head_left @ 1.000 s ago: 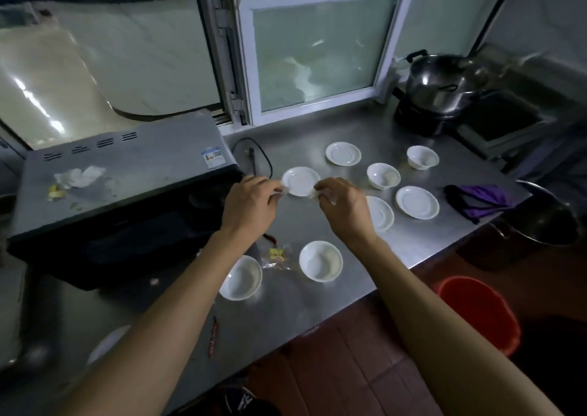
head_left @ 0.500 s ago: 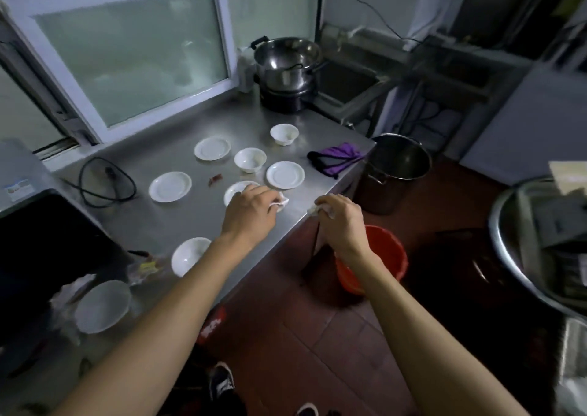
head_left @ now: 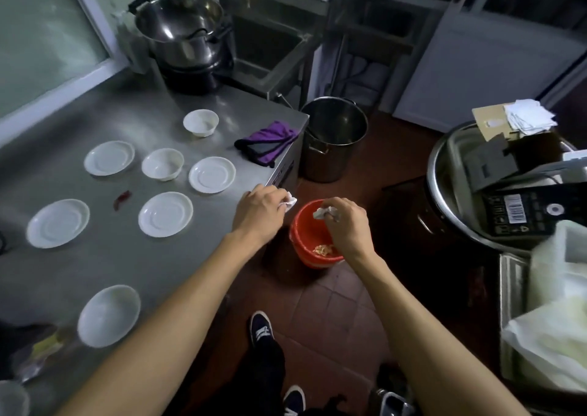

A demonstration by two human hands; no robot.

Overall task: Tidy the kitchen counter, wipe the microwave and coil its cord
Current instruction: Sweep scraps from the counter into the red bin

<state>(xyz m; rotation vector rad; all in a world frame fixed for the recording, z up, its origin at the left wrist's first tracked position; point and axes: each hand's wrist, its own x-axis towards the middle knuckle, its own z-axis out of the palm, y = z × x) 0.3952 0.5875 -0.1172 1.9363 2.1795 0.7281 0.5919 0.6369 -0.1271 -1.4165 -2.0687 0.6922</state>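
Observation:
My left hand (head_left: 259,213) hovers past the steel counter's right edge (head_left: 222,104), pinching a small crumpled white scrap (head_left: 289,202). My right hand (head_left: 347,225) is over the red bucket (head_left: 305,241) on the floor, closed on another white crumpled scrap (head_left: 321,213). Some orange scraps (head_left: 322,249) lie in the bucket's bottom. White saucers (head_left: 165,213) and small white bowls (head_left: 162,164) are spread across the counter. The microwave and its cord are out of view.
A purple cloth (head_left: 270,140) lies at the counter's right corner. A red wrapper (head_left: 122,199) sits between saucers. A steel pot (head_left: 184,28) stands at the back, a steel stockpot (head_left: 332,137) on the floor, a big basin of clutter (head_left: 495,186) at right.
My view swung right from the microwave to the floor. Both hands carried their white scraps off the counter; the right hand now hangs over the red bucket.

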